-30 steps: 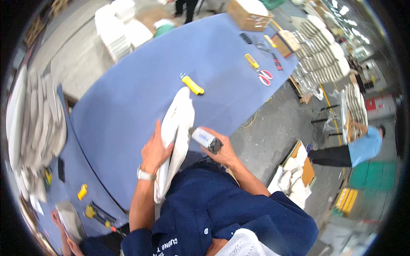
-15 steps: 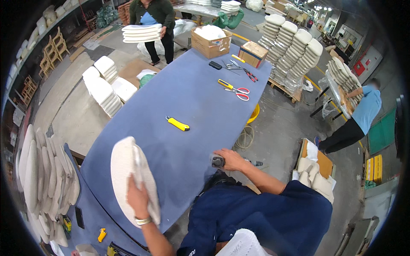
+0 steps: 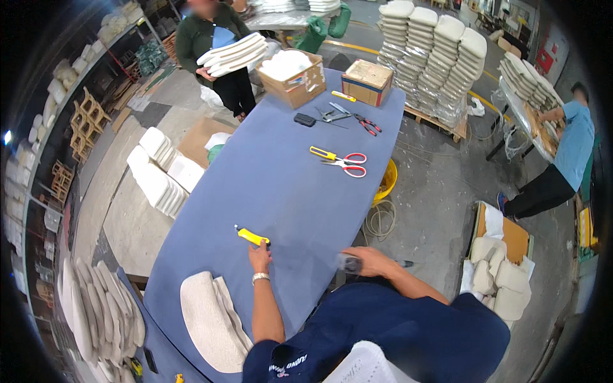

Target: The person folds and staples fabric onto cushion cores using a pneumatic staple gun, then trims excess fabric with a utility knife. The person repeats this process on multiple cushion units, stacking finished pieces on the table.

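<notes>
My left hand [image 3: 259, 258] has its fingers closed at the near end of a yellow utility knife [image 3: 251, 236], which lies on the blue-covered table [image 3: 281, 191]. Two cream padded cushions [image 3: 211, 322], one overlapping the other, rest by my left forearm at the near left of the tabletop. At the table's right edge, my right hand [image 3: 370, 262] grips a grey-and-black handheld air tool [image 3: 348, 263]. Motion blurs that tool, and its rear fitting sticks out behind the hand.
Scissors [image 3: 348, 167], a yellow-handled screwdriver [image 3: 322, 153], and pliers [image 3: 368, 125] lie farther up the table. Two cardboard boxes [image 3: 367, 82] stand at its far end. Cushion stacks [image 3: 102, 313] flank the left. A person holding cushions [image 3: 233, 54] stands beyond; another works at right.
My left hand has let go of the cushions and moved to the utility knife. The view has shifted. The person at the far left has tilted the carried cushions.
</notes>
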{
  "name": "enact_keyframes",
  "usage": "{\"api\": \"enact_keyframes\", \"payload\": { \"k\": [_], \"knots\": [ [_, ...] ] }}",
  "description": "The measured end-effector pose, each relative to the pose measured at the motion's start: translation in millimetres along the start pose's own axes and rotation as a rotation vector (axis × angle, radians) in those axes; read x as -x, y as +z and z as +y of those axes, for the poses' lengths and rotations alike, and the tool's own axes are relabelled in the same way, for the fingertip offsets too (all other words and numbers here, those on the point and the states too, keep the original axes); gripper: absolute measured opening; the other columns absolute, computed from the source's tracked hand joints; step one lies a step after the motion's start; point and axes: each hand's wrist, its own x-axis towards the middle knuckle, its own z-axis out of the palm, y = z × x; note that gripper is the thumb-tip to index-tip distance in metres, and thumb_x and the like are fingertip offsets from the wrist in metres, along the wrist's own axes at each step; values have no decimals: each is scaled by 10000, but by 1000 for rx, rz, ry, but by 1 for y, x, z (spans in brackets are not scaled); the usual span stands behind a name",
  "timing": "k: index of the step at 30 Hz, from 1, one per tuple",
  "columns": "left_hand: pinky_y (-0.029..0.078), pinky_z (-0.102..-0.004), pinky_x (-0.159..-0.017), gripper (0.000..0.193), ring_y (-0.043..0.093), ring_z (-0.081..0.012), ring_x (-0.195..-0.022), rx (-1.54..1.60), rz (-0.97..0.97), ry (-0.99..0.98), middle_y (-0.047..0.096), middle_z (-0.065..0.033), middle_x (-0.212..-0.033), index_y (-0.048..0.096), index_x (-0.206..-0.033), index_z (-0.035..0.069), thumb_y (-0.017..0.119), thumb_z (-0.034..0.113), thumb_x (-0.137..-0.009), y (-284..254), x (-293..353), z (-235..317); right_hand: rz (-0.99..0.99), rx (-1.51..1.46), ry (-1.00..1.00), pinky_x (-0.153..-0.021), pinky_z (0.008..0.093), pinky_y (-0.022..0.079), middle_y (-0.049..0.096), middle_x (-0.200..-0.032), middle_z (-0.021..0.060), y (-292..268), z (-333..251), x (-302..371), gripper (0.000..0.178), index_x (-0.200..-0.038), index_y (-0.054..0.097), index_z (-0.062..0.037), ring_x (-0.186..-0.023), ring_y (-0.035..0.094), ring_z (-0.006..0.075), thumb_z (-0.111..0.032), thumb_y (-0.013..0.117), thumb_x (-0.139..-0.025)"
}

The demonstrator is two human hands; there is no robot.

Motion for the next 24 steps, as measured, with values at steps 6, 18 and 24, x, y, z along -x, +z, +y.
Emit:
{"api": "enact_keyframes", "payload": {
  "k": [6, 18, 24],
  "knots": [
    [570, -391, -488, 706, 659, -233, -546, -267, 47, 251, 688, -125, -881, 321, -1477, 10, 724, 103, -905, 72, -127, -6, 387, 25, 543, -1039, 456, 504, 660, -1348, 201, -75, 78, 130, 616, -1394, 601, -94, -1242, 621, 406, -178, 788, -813],
    [514, -476, -996, 566, 679, -405, -1100, -607, -32, 808, 715, -253, -1182, 643, -1354, 18, 691, 404, -944, 322, -127, 208, 669, -188, 908, -930, 434, 557, 750, -1122, 217, -94, 122, 193, 672, -1356, 614, -77, -1088, 720, 383, -204, 888, -756],
    [557, -503, -932, 370, 705, -434, -1047, -577, -199, 797, 748, -194, -1148, 760, -1176, 81, 636, 356, -963, 438, -144, 309, 347, -337, 783, -970, 426, 547, 738, -1205, 196, -131, 136, 97, 677, -1400, 601, -142, -1160, 701, 378, -257, 867, -789]
  ]
}}
